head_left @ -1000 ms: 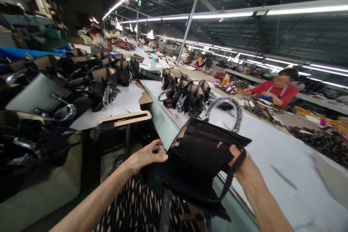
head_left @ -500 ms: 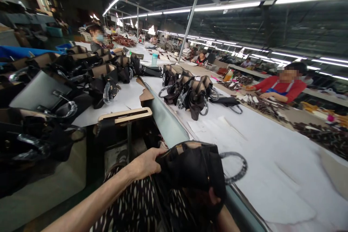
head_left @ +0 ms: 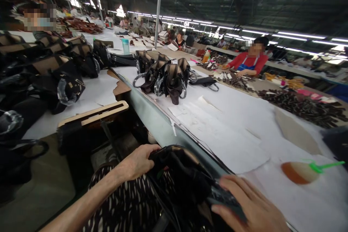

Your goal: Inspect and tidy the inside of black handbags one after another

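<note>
A black handbag (head_left: 187, 177) lies in my lap over patterned cloth, its opening tilted up. My left hand (head_left: 138, 161) is closed on the bag's upper left rim, thumb and fingers pinching the edge. At the bag's right side my right hand (head_left: 250, 203) has its thumb and fingers about a plastic-wrapped handle (head_left: 224, 194). The lower part of the bag is dark and partly out of frame.
Several black handbags (head_left: 174, 79) stand on the white-covered table (head_left: 231, 134); more crowd the left side. A bottle of amber liquid with a green nozzle (head_left: 301, 172) lies at right. A cream-edged frame (head_left: 94, 114) is at left. A co-worker in red (head_left: 251, 61) sits across.
The view has turned right, bringing the amber bottle into sight. My right hand has moved from beneath the bag to its right-side handle. The bag's opening now tips toward me.
</note>
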`<state>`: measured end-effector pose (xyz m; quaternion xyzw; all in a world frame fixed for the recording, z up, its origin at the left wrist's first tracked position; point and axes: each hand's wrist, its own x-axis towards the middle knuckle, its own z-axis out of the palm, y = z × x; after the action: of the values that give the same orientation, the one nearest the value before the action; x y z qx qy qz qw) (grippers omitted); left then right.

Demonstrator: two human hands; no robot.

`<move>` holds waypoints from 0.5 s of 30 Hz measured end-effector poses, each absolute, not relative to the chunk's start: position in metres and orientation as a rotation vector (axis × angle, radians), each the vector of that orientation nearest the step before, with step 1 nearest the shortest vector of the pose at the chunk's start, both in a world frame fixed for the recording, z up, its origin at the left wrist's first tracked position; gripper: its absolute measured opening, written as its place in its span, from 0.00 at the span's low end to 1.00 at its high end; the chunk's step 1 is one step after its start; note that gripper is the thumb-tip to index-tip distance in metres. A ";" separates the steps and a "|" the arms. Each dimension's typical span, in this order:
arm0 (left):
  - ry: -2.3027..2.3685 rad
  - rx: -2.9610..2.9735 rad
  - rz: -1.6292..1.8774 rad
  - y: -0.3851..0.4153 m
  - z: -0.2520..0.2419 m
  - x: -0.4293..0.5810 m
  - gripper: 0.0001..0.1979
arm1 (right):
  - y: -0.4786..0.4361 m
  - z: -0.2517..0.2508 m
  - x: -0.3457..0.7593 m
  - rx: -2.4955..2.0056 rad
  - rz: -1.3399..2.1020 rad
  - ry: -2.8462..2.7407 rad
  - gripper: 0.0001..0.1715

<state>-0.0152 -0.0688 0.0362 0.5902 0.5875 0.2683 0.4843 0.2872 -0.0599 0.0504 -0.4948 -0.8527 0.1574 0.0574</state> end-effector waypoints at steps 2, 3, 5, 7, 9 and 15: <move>1.425 1.434 0.658 -0.069 0.034 -0.015 0.22 | -0.050 0.051 0.268 -1.463 0.358 -2.585 0.33; 1.426 1.427 0.662 -0.069 0.034 -0.015 0.22 | -0.044 0.049 0.260 -1.502 0.333 -2.572 0.36; 1.430 1.412 0.660 -0.073 0.033 -0.017 0.22 | -0.030 0.046 0.250 -1.624 0.385 -2.548 0.29; 1.446 1.400 0.654 -0.079 0.036 -0.019 0.21 | -0.016 0.051 0.248 -1.676 0.594 -2.517 0.15; 1.456 1.402 0.653 -0.086 0.039 -0.020 0.20 | -0.006 0.061 0.251 -1.647 0.834 -2.468 0.09; 1.592 1.430 0.576 -0.091 0.032 -0.015 0.34 | 0.002 0.073 0.258 -1.464 0.972 -2.515 0.11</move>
<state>-0.0148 -0.0915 0.0319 0.5775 0.6428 0.2326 0.4464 0.2579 0.0018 0.0726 -0.4768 -0.8192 0.3166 0.0367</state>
